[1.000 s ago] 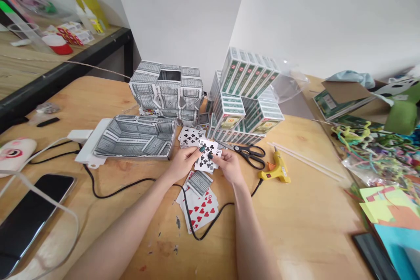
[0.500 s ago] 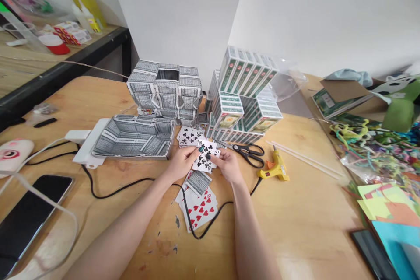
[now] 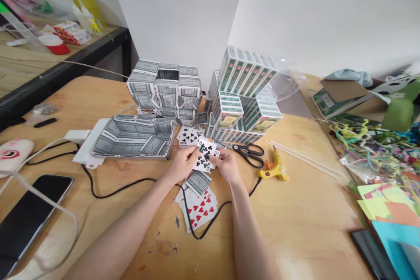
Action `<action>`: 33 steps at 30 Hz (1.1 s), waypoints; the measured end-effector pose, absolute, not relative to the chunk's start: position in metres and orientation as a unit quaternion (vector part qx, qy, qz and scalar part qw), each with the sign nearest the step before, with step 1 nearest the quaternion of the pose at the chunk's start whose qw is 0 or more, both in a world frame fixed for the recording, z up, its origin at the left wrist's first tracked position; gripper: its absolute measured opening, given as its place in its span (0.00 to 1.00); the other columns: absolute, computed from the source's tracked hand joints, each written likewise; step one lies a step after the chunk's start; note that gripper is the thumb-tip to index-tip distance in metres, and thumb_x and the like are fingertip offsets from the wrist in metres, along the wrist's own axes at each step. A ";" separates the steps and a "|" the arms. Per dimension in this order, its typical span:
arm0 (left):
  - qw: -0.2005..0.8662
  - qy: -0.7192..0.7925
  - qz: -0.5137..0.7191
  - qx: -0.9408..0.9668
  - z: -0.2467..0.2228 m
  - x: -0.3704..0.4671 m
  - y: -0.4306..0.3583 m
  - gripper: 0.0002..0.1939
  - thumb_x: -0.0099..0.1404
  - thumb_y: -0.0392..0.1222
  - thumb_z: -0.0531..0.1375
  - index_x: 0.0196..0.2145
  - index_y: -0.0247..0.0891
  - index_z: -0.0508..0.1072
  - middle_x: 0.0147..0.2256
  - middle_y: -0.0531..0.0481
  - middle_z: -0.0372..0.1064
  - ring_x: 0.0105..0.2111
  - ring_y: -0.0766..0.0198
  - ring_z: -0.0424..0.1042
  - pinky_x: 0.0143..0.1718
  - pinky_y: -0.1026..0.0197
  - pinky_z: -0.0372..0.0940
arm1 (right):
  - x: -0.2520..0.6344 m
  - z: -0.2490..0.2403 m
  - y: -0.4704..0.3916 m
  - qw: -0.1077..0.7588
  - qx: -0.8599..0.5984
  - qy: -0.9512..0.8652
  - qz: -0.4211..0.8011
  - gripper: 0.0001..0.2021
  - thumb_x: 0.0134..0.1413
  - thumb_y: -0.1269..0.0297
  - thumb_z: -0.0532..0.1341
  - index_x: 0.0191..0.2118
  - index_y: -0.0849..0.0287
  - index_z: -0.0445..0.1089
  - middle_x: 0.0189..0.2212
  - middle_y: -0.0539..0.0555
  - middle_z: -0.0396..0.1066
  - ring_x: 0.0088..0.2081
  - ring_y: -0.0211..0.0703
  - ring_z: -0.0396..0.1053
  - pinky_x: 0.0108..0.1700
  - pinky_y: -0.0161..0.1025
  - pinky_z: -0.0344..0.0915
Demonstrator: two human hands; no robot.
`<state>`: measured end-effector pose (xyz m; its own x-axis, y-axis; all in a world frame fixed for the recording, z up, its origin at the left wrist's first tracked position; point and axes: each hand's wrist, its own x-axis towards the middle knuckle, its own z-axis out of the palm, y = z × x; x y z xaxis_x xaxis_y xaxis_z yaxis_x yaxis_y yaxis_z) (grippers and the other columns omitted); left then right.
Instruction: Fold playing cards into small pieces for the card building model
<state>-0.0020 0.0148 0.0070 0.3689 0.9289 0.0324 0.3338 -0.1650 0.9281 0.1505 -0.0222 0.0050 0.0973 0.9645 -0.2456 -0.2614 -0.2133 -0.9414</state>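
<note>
Both hands pinch playing cards [image 3: 204, 162] above the middle of the table, a ten of clubs in front and another card's corner showing behind it. My left hand [image 3: 184, 162] grips the left edge with its thumb on the face. At the right edge, my right hand [image 3: 227, 164] presses its thumb on the front. Just beyond lies a stack of club cards [image 3: 190, 134], face up. Nearer to me are loose heart cards [image 3: 201, 210] with a face-down card [image 3: 198, 182] on top. How many cards are held is hard to tell.
A tray made of cards [image 3: 134, 135] and a larger card structure [image 3: 166, 92] stand at left. Stacked card boxes [image 3: 236, 113] rise behind black-handled scissors [image 3: 251, 153]. A yellow glue gun [image 3: 275, 168] lies right, its black cable crossing the table. A phone [image 3: 33, 218] lies at left.
Almost nothing differs. My right thumb has shifted slightly left and my right forearm a little; the cards stay in both hands at the same place.
</note>
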 end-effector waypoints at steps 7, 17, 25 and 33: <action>0.409 0.465 0.343 0.706 0.006 -0.002 0.015 0.18 0.61 0.45 0.50 0.17 0.37 0.50 0.16 0.58 0.45 0.19 0.72 0.48 0.21 0.66 0.47 | 0.148 0.005 -0.022 0.534 -0.518 -0.341 0.575 0.14 0.31 0.58 0.70 0.25 0.61 0.68 0.18 0.48 0.69 0.20 0.36 0.64 0.23 0.33 0.61; 0.296 0.492 0.366 0.732 0.003 -0.004 0.017 0.19 0.62 0.45 0.50 0.17 0.37 0.52 0.15 0.57 0.46 0.19 0.71 0.49 0.22 0.65 0.46 | 0.150 0.008 -0.024 0.538 -0.475 -0.364 0.594 0.13 0.44 0.55 0.63 0.34 0.59 0.71 0.29 0.52 0.73 0.27 0.40 0.69 0.30 0.36 0.66; 0.268 0.478 0.366 0.753 0.004 -0.004 0.015 0.18 0.63 0.43 0.50 0.17 0.37 0.54 0.17 0.55 0.51 0.20 0.70 0.52 0.24 0.64 0.48 | 0.144 0.006 -0.023 0.537 -0.518 -0.397 0.534 0.14 0.45 0.54 0.61 0.32 0.59 0.71 0.25 0.52 0.72 0.27 0.42 0.69 0.32 0.38 0.65; 0.276 0.456 0.359 0.766 -0.001 -0.002 0.014 0.14 0.64 0.41 0.48 0.21 0.38 0.57 0.19 0.54 0.55 0.23 0.68 0.56 0.27 0.65 0.51 | 0.132 -0.003 -0.025 0.535 -0.625 -0.437 0.362 0.12 0.51 0.56 0.55 0.32 0.59 0.68 0.22 0.50 0.68 0.25 0.39 0.63 0.27 0.34 0.60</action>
